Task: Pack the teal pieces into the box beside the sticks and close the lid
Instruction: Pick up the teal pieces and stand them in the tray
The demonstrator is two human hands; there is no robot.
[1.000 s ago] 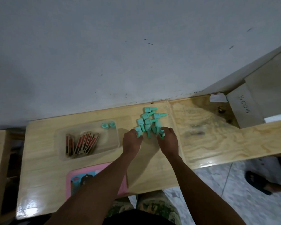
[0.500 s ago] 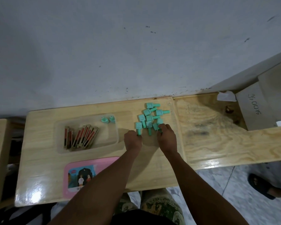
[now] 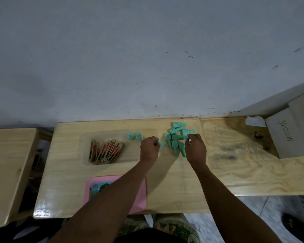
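While both forearms reach out over the wooden bench [image 3: 165, 190], the left hand [image 3: 149, 149] sits curled into a loose fist between the clear box [image 3: 84, 151] and the loose pile of teal pieces [image 3: 176, 138]. One held teal piece [image 3: 160, 144] shows at its fingertips, pinched between thumb and fingers; only the end of that piece sticks out past the knuckles. The right hand [image 3: 196, 150] rests at the near-right edge of the pile, fingers bent narrow, touching the pieces there. A small teal bit shows under its fingers, but the view is too blurred to say whether it is gripped or merely touched.

Pile: roughly eight or nine pieces lying flat and crossed over one another on the bare wood, close to the wall [image 3: 147, 58]. Two boxed teal pieces [image 3: 134, 135] already stand in the far-right corner of the box. Red-and-tan sticks [image 3: 104, 151] lie fanned in the left half of the same box, well apart from those two.

Pink lid [image 3: 139, 195] lies flat near the bench's front edge, picture side up, partly covered by the left forearm. Box is open.
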